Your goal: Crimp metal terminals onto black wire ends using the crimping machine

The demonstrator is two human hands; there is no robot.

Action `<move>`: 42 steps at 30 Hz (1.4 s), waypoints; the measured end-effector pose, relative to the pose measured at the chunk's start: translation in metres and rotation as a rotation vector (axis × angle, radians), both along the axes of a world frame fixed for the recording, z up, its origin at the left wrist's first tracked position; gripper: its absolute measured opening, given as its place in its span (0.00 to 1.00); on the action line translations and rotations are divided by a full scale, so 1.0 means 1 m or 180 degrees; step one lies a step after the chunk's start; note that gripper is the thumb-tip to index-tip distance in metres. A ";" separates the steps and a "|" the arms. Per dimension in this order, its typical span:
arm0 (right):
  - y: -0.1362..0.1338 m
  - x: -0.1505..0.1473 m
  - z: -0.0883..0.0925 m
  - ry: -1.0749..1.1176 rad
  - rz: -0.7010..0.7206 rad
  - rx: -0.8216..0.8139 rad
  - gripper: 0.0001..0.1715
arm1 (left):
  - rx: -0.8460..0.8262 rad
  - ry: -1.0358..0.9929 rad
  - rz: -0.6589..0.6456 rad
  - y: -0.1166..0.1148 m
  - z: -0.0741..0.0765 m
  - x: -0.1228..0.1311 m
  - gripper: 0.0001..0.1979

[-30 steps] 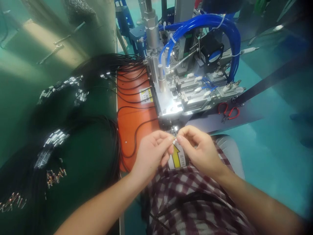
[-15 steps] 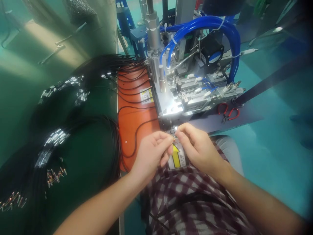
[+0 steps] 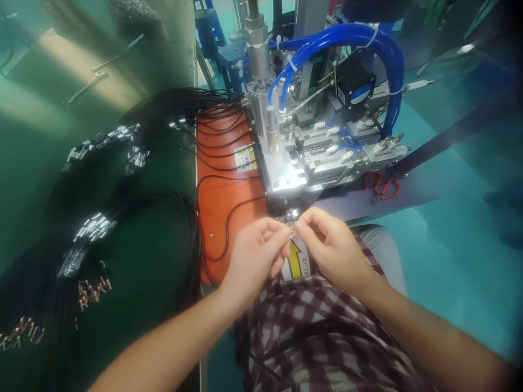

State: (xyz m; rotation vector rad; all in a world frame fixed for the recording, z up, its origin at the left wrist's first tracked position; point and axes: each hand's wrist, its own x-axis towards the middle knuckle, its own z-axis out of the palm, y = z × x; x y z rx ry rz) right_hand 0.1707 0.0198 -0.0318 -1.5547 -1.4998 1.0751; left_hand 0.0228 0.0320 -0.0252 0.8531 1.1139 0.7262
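Note:
My left hand [image 3: 255,257] and my right hand [image 3: 332,247] meet fingertip to fingertip just in front of the machine [image 3: 310,147]. Both pinch a tiny metal part [image 3: 291,231] between thumb and forefinger. The part sits above a yellow arrow label [image 3: 297,263] on the machine's front edge. A thin black wire [image 3: 229,215] loops over the orange plate [image 3: 223,185] toward my left hand; whether it joins the part is hidden by my fingers.
Bundles of black cables with metal ends [image 3: 93,228] lie on the green table to the left. Blue air hoses [image 3: 351,41] arch over the machine. Red-handled pliers [image 3: 382,188] rest at the right. My checked-cloth lap [image 3: 318,337] is below.
Both hands have stayed pinched together in nearly the same spot; the view shifted slightly.

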 end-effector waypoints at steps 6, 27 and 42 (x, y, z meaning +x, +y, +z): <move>0.003 0.007 -0.001 0.0638 0.0007 -0.0362 0.14 | -0.0069 -0.0064 0.0078 0.003 0.000 -0.001 0.09; 0.011 0.014 -0.004 0.0495 0.0750 0.0247 0.13 | -0.0135 -0.0009 -0.0272 0.005 0.003 -0.003 0.09; 0.036 0.027 -0.033 0.0988 0.0328 -0.0093 0.13 | 0.2741 0.2429 -0.0820 0.021 -0.006 -0.012 0.08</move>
